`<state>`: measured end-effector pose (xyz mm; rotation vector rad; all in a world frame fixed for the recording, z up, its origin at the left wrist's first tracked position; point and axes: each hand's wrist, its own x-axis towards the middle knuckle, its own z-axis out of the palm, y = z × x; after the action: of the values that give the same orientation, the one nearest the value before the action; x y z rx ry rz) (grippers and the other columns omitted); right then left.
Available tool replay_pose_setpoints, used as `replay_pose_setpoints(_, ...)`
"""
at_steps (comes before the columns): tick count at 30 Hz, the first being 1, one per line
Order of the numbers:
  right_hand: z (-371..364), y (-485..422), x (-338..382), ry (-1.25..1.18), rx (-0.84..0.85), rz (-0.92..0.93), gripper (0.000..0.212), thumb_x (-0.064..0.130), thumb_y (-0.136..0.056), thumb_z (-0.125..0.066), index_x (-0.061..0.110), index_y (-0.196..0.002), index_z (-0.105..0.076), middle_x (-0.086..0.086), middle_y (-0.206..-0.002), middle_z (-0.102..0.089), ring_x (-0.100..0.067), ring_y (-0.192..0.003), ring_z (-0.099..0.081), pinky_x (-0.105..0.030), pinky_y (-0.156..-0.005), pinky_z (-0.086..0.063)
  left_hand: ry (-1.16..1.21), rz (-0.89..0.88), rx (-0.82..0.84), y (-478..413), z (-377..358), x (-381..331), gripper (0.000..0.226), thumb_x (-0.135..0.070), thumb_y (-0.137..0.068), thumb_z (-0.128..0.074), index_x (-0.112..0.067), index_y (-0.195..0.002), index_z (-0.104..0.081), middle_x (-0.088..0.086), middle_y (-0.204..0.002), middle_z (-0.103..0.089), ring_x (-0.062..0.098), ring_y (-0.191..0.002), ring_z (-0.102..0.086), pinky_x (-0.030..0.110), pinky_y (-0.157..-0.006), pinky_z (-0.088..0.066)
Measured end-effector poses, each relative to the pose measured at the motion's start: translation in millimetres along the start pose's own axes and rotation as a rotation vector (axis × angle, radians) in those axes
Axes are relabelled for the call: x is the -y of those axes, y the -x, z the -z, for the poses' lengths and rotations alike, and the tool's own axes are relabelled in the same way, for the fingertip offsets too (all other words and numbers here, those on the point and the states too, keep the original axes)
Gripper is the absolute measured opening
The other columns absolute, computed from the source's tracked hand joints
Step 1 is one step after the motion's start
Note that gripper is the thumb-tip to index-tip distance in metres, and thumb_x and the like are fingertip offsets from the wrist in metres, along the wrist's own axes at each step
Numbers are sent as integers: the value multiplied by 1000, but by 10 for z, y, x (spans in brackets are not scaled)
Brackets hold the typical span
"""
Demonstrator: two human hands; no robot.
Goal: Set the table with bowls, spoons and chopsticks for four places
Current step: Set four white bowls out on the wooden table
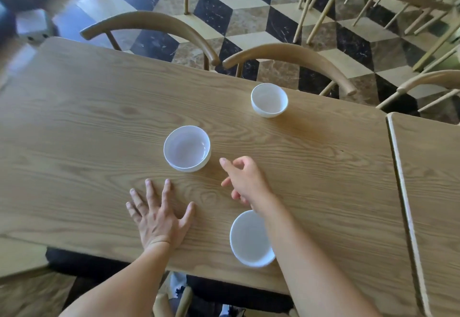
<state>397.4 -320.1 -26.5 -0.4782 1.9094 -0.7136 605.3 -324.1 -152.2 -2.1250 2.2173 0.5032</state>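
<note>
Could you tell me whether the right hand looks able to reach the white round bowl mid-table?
Probably yes: the right hand is just right of that white round bowl, holding nothing, with only bare wooden table between them.

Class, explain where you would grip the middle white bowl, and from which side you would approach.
Probably best to pinch the rim of the middle white bowl on its right side, thumb inside, coming from above with the right hand: it stands upright, empty, and that edge is nearest.
</note>
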Motion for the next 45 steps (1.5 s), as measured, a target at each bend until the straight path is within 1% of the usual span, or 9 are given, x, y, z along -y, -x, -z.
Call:
replay_pose_setpoints(3, -350, -273, 306, 76, 13, -9, 40, 48, -88, -58, 16, -106, -44, -14, -91, -75, -18, -42, -51, -19, -33, -36, -8, -1, 18, -17, -3, 7, 95, -85, -73, -30, -41, -156, -17, 6, -168, 2, 38, -150, 18, 54, -120, 12)
replay_pose_setpoints(5, -476, -445, 338, 253, -64, 65, 29, 38, -85, -58, 12, -95, -49, -15, -90, -75, -27, -60, -63, -34, -54, -56, -10, -4, 29, -34, -19, 22, 96, -85, -73, -31, -40, -156, -17, 6, -168, 4, 38, -150, 20, 55, -120, 12)
replay_pose_setpoints(8, -555, -609, 332, 389, -128, 128, 21, 26, -78, -51, 12, -93, -56, -14, -90, -73, -32, -85, -69, -42, -76, -58, -8, -13, 29, -46, -39, 40, 95, -84, -74, -35, -39, -156, -18, 8, -168, 3, 40, -150, 19, 57, -120, 10)
replay_pose_setpoints(15, -605, -390, 585, 503, -211, 238, 6, 12, -93, -46, 10, -94, -40, -11, -92, -49, -26, -79, -44, -29, -65, -30, -11, -66, 38, -69, -113, 77, 94, -80, -75, -42, -32, -154, -28, 14, -166, -8, 48, -149, 8, 63, -118, 3)
replay_pose_setpoints(21, -659, 61, 449, 277, -504, 214, 5, 11, -85, -42, 14, -86, -37, -20, -78, -66, -39, -73, -61, -47, -63, -50, 58, -104, 160, -86, 2, 118, 92, -77, -81, -33, -32, -158, -11, 15, -166, 12, 49, -145, 26, 65, -116, 11)
replay_pose_setpoints(24, -807, 470, 73, 213, -570, 18, 3, 9, -88, -39, 11, -90, -38, -21, -79, -66, -34, -60, -60, -36, -45, -46, 90, -202, 303, -74, 162, 233, 88, -66, -87, -39, -33, -158, -1, 14, -163, 25, 48, -139, 38, 63, -113, 20)
replay_pose_setpoints(27, -1115, 842, -303, 115, -534, -175, 4, 8, -94, -35, 7, -98, -35, -20, -80, -61, -19, -45, -47, -20, -34, -30, 48, -440, 351, -221, 341, 707, 78, -55, -91, -42, -38, -158, -5, 4, -167, 17, 39, -147, 27, 57, -116, 17)
replay_pose_setpoints(31, -1721, 1032, -537, -4, -451, -297, 9, 6, -94, -31, 14, -92, -30, -15, -73, -50, -14, -41, -36, -16, -35, -21, -61, -601, 212, -804, 537, 1695, 68, -59, -94, -32, -36, -157, -20, 2, -168, -8, 30, -154, 2, 56, -120, 3)
replay_pose_setpoints(45, -3778, 367, 424, 94, -137, -38, 28, 15, -88, -30, 34, -68, -23, -4, -75, -42, -21, -65, -39, -34, -54, -32, -99, -191, 144, -2038, 1340, 3515, 70, -66, -94, -28, -39, -156, -9, 5, -168, 4, 34, -153, 10, 58, -119, 1)
